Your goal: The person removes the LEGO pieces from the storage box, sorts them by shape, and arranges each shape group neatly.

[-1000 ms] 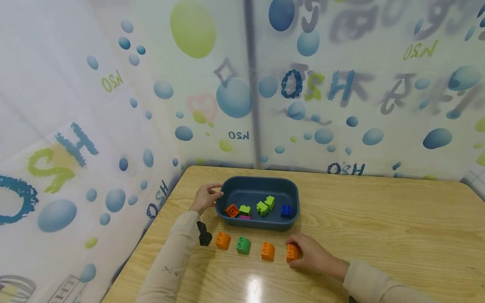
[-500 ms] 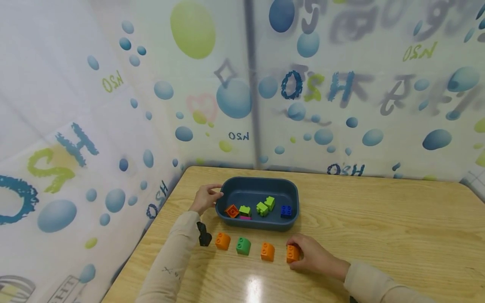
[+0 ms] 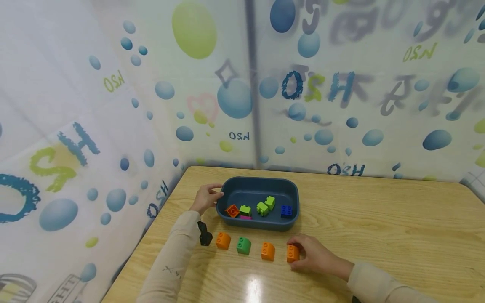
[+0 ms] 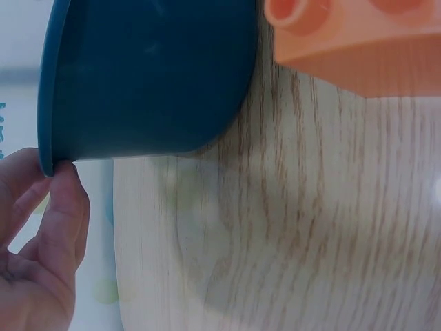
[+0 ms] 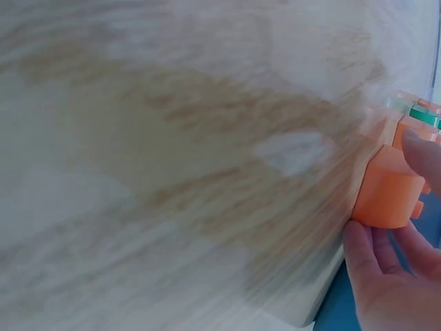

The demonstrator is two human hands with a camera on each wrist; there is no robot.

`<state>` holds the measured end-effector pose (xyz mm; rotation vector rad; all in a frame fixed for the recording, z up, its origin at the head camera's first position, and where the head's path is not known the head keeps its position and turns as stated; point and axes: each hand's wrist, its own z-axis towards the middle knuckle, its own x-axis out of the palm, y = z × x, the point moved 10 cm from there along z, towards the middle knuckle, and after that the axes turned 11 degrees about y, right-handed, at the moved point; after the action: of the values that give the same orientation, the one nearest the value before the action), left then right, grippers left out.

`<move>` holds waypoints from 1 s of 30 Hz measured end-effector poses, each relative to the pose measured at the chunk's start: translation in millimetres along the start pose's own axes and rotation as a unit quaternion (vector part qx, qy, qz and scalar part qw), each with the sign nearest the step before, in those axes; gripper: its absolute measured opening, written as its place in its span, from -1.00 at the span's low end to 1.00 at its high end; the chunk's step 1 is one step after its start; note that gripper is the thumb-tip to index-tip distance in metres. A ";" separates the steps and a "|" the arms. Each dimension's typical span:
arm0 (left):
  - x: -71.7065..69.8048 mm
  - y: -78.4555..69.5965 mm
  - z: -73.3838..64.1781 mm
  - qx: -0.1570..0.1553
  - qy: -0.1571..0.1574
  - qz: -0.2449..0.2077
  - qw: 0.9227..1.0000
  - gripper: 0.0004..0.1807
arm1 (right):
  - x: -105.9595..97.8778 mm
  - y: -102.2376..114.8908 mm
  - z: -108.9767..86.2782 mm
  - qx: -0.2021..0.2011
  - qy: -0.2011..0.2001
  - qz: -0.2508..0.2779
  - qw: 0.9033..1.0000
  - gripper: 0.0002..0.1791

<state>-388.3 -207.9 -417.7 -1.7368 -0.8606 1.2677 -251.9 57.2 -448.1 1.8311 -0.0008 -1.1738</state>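
Observation:
My left hand (image 3: 206,198) pinches the left rim of a dark blue plastic bin (image 3: 261,225); the left wrist view shows thumb and fingertips on either side of the bin's rim (image 4: 47,131). Between the thumb and fingers of my right hand (image 3: 318,256) is an orange building block (image 3: 292,253), standing on the table at the right end of a row. In the right wrist view the same orange block (image 5: 388,189) has a curved side and its studs face away. Leftward along the row stand another orange block (image 3: 267,251), a green block (image 3: 243,245) and a third orange block (image 3: 222,240).
Inside the bin lie a red-orange block (image 3: 232,211), several lime ones including one (image 3: 262,208) near the middle, a magenta piece (image 3: 245,217) and a blue block (image 3: 286,211). The wooden table (image 3: 379,227) meets patterned curtains behind and at left.
Almost nothing differs. Both hands keep their places on the bin and the orange block, and the head view has shifted very slightly.

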 end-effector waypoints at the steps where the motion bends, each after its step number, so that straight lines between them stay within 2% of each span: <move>1: 0.1 0.2 -0.1 -0.001 0.000 0.000 1.000 -0.59 | -0.3 0.3 -0.8 -0.002 -0.001 0.002 1.000 -0.47; 20: -0.8 1.9 0.4 -0.003 -0.004 0.007 1.000 -0.59 | -4.3 -7.2 -4.3 0.012 0.015 0.064 0.998 -0.45; 30: -1.7 2.9 2.4 -0.002 -0.002 0.011 1.000 -0.59 | -30.4 15.2 -3.9 -0.030 0.006 0.106 0.994 -0.51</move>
<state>-390.8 -210.2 -420.1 -1.7521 -0.8488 1.2847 -258.9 64.8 -415.6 1.7379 -0.1480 -1.0027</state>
